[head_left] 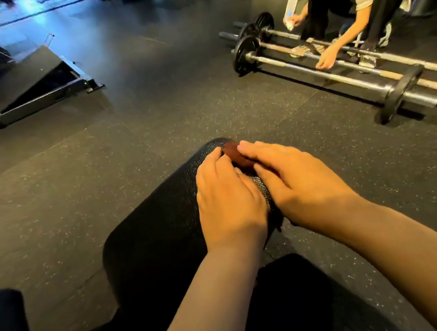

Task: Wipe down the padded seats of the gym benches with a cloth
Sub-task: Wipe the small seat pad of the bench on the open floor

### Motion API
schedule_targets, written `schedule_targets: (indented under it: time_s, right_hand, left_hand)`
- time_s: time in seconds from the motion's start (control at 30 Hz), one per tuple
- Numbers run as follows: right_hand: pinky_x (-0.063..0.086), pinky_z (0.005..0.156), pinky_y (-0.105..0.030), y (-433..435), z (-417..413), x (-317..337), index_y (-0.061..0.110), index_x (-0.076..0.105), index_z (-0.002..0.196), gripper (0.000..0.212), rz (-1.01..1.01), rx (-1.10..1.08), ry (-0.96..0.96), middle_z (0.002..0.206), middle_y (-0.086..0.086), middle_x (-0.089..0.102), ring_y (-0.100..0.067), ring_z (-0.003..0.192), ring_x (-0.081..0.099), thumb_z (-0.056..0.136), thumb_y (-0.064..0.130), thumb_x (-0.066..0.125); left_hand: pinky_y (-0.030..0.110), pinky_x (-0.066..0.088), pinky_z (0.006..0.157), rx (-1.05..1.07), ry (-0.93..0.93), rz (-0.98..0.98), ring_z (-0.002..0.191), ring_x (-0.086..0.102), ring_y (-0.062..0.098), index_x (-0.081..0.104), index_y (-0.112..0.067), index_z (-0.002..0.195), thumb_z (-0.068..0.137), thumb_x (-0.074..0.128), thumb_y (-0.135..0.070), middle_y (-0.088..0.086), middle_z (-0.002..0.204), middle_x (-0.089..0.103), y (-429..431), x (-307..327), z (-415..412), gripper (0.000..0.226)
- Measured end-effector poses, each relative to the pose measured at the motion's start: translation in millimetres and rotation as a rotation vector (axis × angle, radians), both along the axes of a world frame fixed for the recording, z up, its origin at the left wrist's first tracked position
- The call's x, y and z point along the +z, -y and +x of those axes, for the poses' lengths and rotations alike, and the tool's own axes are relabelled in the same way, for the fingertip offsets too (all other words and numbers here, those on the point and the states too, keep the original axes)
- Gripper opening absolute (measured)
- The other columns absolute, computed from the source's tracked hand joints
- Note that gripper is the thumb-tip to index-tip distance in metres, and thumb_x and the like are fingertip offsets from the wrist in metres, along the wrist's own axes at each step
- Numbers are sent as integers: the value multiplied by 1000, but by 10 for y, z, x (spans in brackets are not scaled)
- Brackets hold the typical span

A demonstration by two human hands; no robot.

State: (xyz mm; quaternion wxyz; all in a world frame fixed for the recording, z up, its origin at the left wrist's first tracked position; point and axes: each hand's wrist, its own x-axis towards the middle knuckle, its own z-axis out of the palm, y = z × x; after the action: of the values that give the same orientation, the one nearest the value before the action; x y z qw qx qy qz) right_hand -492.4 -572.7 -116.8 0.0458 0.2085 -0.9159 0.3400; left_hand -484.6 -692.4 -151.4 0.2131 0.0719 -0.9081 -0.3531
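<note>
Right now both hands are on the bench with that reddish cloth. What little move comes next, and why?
Probably slide the cloth back along the bench pad toward the body. The left hand and right hand hold it bunched at the pad's far end, and the long stretch of black padding nearer the camera looks not yet covered. Whether it is already wiped cannot be told.

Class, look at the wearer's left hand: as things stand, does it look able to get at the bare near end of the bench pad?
Probably yes. The left hand already rests on the bench pad beside the cloth, and the pad's near end lies bare with nothing over it.
</note>
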Motion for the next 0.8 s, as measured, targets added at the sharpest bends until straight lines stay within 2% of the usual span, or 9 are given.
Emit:
schedule_targets:
  time_s: [0.07, 0.17, 0.27, 0.37, 0.47, 0.53, 0.57, 0.67, 0.8]
  right_hand:
    - [9, 112, -4, 15, 88, -15, 25, 49, 147, 45, 47, 70, -43, 152, 10, 45, -7, 145, 29, 103, 24, 38]
    - [25, 119, -28, 108, -21, 79, 21, 49, 145, 46, 169, 81, -41, 151, 3, 48, -18, 147, 31, 101, 25, 39]
    - [32, 108, -34, 289, 6, 222, 14, 52, 137, 47, 383, 31, -100, 142, -4, 52, -26, 137, 42, 95, 28, 37]
    - [40, 106, -42, 389, 214, 136, 13, 56, 133, 37, 554, 146, -267, 137, -8, 57, -26, 128, 50, 100, 25, 46]
    - [30, 117, -42, 277, 308, 14, 9, 50, 145, 49, 557, 309, -328, 151, -13, 48, -29, 140, 44, 98, 23, 45]
    - [21, 120, -43, 211, 234, 23, 14, 39, 152, 53, 594, 288, -299, 159, -8, 35, -27, 147, 31, 100, 24, 44]
    - [22, 120, -44, 211, 184, 29, 16, 38, 152, 53, 595, 222, -310, 160, -7, 34, -27, 147, 29, 100, 23, 45]
    - [27, 117, -44, 377, 202, 12, 13, 38, 148, 50, 579, 45, -341, 153, -9, 39, -27, 143, 31, 99, 26, 42]
    - [26, 118, -42, 565, 482, -154, 11, 45, 144, 46, 601, 206, -401, 148, -8, 47, -25, 140, 37, 103, 31, 41]
  left_hand:
    - [42, 41, 108, 50, 29, 64, 128, 48, 19, 61, -19, 119, 100, 36, -31, 1, 133, 56, -1, 46, 22, 33]
    - [38, 36, 112, 77, 35, 33, 134, 41, 18, 56, -17, 128, 100, 37, -23, 0, 140, 51, -5, 25, 131, 34]
    - [39, 32, 115, 119, 85, -8, 140, 35, 18, 48, -15, 139, 102, 37, -22, 1, 148, 44, 49, -21, 246, 39]
    - [38, 28, 118, 139, 140, -42, 143, 30, 19, 43, -14, 143, 104, 36, -26, 4, 153, 39, 139, -35, 379, 41]
    - [36, 24, 119, 136, 175, -77, 145, 27, 19, 40, -14, 146, 105, 36, -29, 4, 156, 36, 236, -83, 517, 45]
    - [36, 24, 119, 145, 178, -115, 145, 28, 19, 40, -13, 147, 104, 37, -27, 3, 156, 36, 285, -125, 584, 46]
    - [37, 24, 120, 152, 179, -127, 145, 28, 19, 40, -12, 148, 104, 37, -27, 3, 156, 36, 296, -144, 610, 47]
    - [39, 25, 121, 188, 212, -108, 146, 28, 20, 37, -11, 150, 104, 36, -27, 4, 157, 35, 293, -146, 694, 49]
    - [37, 19, 122, 195, 262, -116, 150, 20, 20, 29, -15, 155, 106, 35, -31, 3, 162, 26, 296, -193, 844, 52]
